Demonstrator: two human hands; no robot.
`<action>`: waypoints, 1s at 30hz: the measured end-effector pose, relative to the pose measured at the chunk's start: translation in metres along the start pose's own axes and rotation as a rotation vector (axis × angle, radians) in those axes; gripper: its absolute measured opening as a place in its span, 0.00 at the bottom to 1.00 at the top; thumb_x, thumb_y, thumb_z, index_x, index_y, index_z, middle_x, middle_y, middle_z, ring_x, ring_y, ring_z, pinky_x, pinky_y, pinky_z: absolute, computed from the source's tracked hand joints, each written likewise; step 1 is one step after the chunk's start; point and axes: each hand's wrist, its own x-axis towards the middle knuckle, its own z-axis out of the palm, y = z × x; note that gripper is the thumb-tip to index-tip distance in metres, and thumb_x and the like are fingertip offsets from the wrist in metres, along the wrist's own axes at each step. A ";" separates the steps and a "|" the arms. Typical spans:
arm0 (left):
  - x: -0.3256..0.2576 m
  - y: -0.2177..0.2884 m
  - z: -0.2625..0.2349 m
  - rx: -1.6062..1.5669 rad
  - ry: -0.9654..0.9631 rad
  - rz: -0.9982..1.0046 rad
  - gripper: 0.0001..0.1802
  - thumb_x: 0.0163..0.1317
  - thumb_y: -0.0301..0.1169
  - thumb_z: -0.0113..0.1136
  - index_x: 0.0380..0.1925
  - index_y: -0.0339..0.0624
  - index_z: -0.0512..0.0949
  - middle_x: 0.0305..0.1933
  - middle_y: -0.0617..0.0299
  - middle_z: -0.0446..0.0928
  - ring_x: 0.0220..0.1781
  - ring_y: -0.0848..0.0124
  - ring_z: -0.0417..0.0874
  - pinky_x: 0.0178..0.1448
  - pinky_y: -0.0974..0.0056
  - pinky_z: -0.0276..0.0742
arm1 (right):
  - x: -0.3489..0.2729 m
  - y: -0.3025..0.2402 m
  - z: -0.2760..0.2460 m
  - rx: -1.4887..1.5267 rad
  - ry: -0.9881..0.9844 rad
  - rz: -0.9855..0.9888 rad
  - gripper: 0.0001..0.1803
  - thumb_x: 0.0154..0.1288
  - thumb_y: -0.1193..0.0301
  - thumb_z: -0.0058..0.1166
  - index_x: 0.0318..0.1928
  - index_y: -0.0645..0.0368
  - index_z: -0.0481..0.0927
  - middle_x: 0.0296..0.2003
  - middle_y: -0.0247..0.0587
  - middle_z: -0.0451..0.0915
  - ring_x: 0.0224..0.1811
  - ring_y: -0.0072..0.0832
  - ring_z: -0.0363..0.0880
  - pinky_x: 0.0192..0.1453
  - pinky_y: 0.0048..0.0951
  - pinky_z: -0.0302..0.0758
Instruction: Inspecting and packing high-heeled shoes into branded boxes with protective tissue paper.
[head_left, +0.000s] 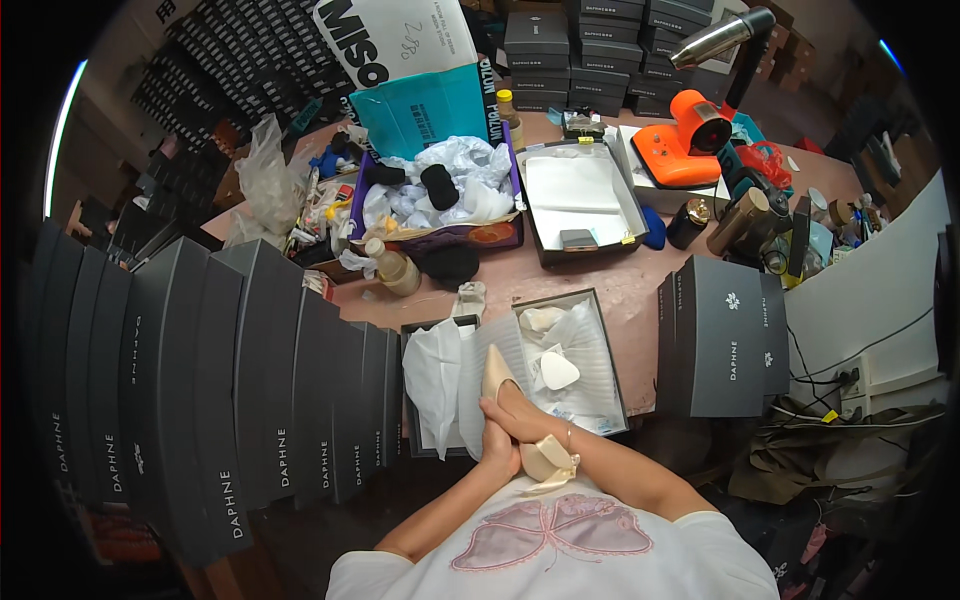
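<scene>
Close to my chest I hold a beige pointed-toe shoe (497, 372) with a thin ribbon at its heel end. The toe points away from me. My left hand (497, 447) is closed around its left side. From the right, my right hand (517, 418) lies across the shoe's opening and grips it, its fingertips partly hidden. Just beyond is an open shoe box (612, 385) with white tissue, crumpled wrapping and a rounded white piece (559, 371). Beside it, to the left, sits another open box part (408, 400) with white tissue paper (436, 375) over it.
Dark grey shoe boxes (265, 360) stand in a long row at left, more boxes (715, 345) at right. Farther back are a carton (440, 238) of crumpled plastic, a bottle (395, 268), an open black box (585, 200), an orange device (680, 150) and a metal-nozzled tool (722, 38).
</scene>
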 end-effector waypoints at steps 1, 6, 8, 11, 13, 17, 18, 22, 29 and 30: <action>0.000 0.003 0.001 -0.008 -0.004 -0.048 0.35 0.69 0.60 0.38 0.64 0.45 0.61 0.61 0.57 0.68 0.62 0.63 0.71 0.64 0.55 0.71 | 0.007 -0.002 0.001 0.026 -0.038 0.069 0.39 0.67 0.48 0.46 0.54 0.81 0.63 0.53 0.76 0.64 0.55 0.57 0.66 0.58 0.41 0.63; 0.015 0.041 -0.009 0.141 -0.174 -0.184 0.36 0.69 0.60 0.36 0.67 0.48 0.58 0.65 0.59 0.65 0.65 0.63 0.68 0.65 0.57 0.69 | 0.021 -0.011 -0.010 0.185 -0.132 0.146 0.42 0.66 0.49 0.46 0.59 0.81 0.59 0.58 0.76 0.62 0.64 0.60 0.60 0.68 0.40 0.58; 0.038 0.062 -0.011 0.244 -0.257 -0.201 0.31 0.70 0.55 0.41 0.64 0.47 0.60 0.53 0.54 0.72 0.53 0.62 0.77 0.51 0.56 0.79 | -0.003 -0.009 -0.001 0.215 -0.015 -0.196 0.43 0.67 0.50 0.45 0.62 0.81 0.55 0.61 0.77 0.57 0.67 0.60 0.55 0.70 0.40 0.55; 0.058 0.061 -0.005 0.356 -0.225 -0.139 0.25 0.70 0.51 0.45 0.60 0.51 0.60 0.42 0.53 0.74 0.36 0.62 0.81 0.34 0.56 0.82 | -0.017 -0.008 0.020 0.162 0.050 -0.192 0.46 0.69 0.50 0.41 0.69 0.74 0.40 0.68 0.69 0.46 0.73 0.55 0.43 0.75 0.39 0.43; 0.069 0.065 -0.013 0.416 -0.188 -0.107 0.23 0.70 0.51 0.45 0.58 0.51 0.61 0.40 0.54 0.74 0.35 0.63 0.81 0.34 0.56 0.81 | -0.009 -0.006 0.030 0.172 0.153 -0.260 0.42 0.70 0.51 0.40 0.69 0.73 0.45 0.67 0.68 0.50 0.72 0.56 0.46 0.74 0.39 0.45; 0.066 0.069 -0.019 0.471 -0.155 -0.016 0.22 0.71 0.50 0.44 0.56 0.51 0.61 0.38 0.55 0.73 0.34 0.64 0.80 0.36 0.57 0.81 | 0.000 -0.008 0.023 0.219 0.085 -0.271 0.37 0.70 0.52 0.40 0.65 0.73 0.55 0.62 0.67 0.60 0.67 0.56 0.55 0.71 0.43 0.50; 0.067 0.070 -0.019 0.479 -0.166 0.031 0.22 0.71 0.50 0.44 0.57 0.51 0.61 0.38 0.55 0.73 0.35 0.64 0.81 0.37 0.58 0.81 | -0.003 -0.015 0.020 0.201 0.119 -0.299 0.37 0.70 0.51 0.41 0.64 0.73 0.56 0.60 0.68 0.61 0.66 0.57 0.57 0.70 0.44 0.51; 0.028 0.073 0.006 0.351 -0.232 0.079 0.26 0.70 0.51 0.45 0.59 0.48 0.63 0.42 0.58 0.74 0.41 0.68 0.79 0.43 0.62 0.79 | -0.002 -0.028 -0.002 0.027 0.011 -0.160 0.37 0.69 0.48 0.41 0.59 0.74 0.62 0.53 0.72 0.66 0.58 0.60 0.63 0.64 0.47 0.57; -0.003 0.059 0.021 0.286 -0.190 0.077 0.33 0.67 0.58 0.46 0.54 0.37 0.69 0.47 0.59 0.75 0.45 0.71 0.78 0.49 0.65 0.76 | -0.030 -0.011 0.000 0.040 0.097 -0.372 0.40 0.67 0.45 0.41 0.59 0.74 0.60 0.48 0.69 0.64 0.52 0.59 0.64 0.59 0.47 0.62; -0.002 0.059 0.014 0.263 -0.194 0.078 0.33 0.67 0.58 0.46 0.54 0.37 0.69 0.46 0.59 0.75 0.45 0.71 0.78 0.48 0.65 0.76 | -0.039 -0.020 -0.004 0.087 0.061 -0.431 0.40 0.67 0.46 0.41 0.60 0.74 0.58 0.49 0.67 0.62 0.52 0.58 0.64 0.59 0.47 0.61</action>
